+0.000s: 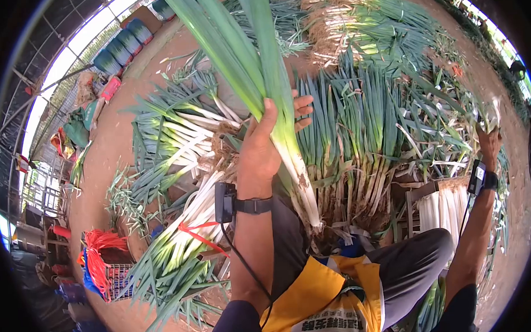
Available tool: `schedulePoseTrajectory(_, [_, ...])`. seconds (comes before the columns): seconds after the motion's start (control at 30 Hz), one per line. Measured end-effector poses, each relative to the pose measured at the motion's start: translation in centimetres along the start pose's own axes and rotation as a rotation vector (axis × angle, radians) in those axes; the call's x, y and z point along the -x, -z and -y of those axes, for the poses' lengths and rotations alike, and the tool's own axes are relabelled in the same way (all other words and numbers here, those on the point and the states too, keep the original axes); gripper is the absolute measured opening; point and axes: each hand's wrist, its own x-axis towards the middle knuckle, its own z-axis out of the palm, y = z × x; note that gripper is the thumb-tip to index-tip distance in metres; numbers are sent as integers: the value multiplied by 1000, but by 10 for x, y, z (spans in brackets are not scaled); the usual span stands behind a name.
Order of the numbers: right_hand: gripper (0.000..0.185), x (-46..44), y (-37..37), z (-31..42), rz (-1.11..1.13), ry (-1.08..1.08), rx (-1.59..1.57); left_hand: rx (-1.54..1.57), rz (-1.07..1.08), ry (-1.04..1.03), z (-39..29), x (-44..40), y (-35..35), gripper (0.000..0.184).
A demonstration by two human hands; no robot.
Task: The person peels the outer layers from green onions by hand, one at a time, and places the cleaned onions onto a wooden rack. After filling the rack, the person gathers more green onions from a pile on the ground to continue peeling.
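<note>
My left hand [262, 145] is closed around the shaft of a large green onion [304, 191], thumb on the near side and fingertips showing beyond it. Its long green leaves rise past the top of the view, and its white root end slants down toward my lap. Out at the far right, my right hand [489, 145] is closed on pale stripped onion leaves [490, 114], held over a heap of leaf waste [451, 124]. Unpeeled green onions [357, 116] stand upright just in front of my knees, soil on their lower parts.
Peeled white onions [183, 148] lie at left, beside a bundle tied with red string [200, 235]. Red strands [102, 253] hang over a crate [120, 276]. More onions [366, 28] are piled at the back. White stalks [445, 209] stand near my right knee.
</note>
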Motion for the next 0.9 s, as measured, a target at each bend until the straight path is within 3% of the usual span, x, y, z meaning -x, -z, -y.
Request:
schedulePoseTrajectory(0.07, [58, -4, 64, 54, 138, -34, -374, 35, 54, 23, 7, -3, -7, 66])
schedulePoseTrajectory(0.13, [41, 55, 161, 184, 315, -208, -1390, 52, 102, 49, 17, -6, -16, 69])
schedulePoseTrajectory(0.17, [41, 83, 194, 227, 572, -227, -1501, 52, 122, 59, 23, -7, -21, 69])
schedulePoseTrajectory(0.2, [40, 112, 206, 263, 686, -61, -1506, 51, 144, 71, 29, -8, -25, 70])
schedulePoseTrajectory(0.23, [41, 137, 221, 300, 660, 23, -1647, 16, 142, 86, 34, -8, -30, 75])
schedulePoseTrajectory(0.33, [33, 169, 252, 376, 738, -45, -1944, 102, 255, 184, 36, 0, -46, 79])
schedulePoseTrajectory(0.37, [29, 169, 254, 383, 735, -43, -1924, 119, 312, 238, 44, -4, -35, 82])
schedulePoseTrajectory(0.5, [19, 171, 251, 397, 736, -46, -1921, 230, 152, 227, 47, -2, -36, 81])
schedulePoseTrajectory(0.6, [17, 177, 250, 394, 796, -56, -1903, 174, 176, 237, 50, 0, -28, 80])
schedulePoseTrajectory(0.73, [20, 183, 266, 391, 723, -110, -2038, 258, 9, 217, 53, 4, -39, 67])
schedulePoseTrajectory(0.8, [22, 189, 282, 391, 622, -193, -2168, 286, 44, 237, 47, 3, -35, 58])
schedulePoseTrajectory(0.9, [22, 205, 284, 380, 650, -145, -2183, 245, 35, 232, 42, 0, -21, 52])
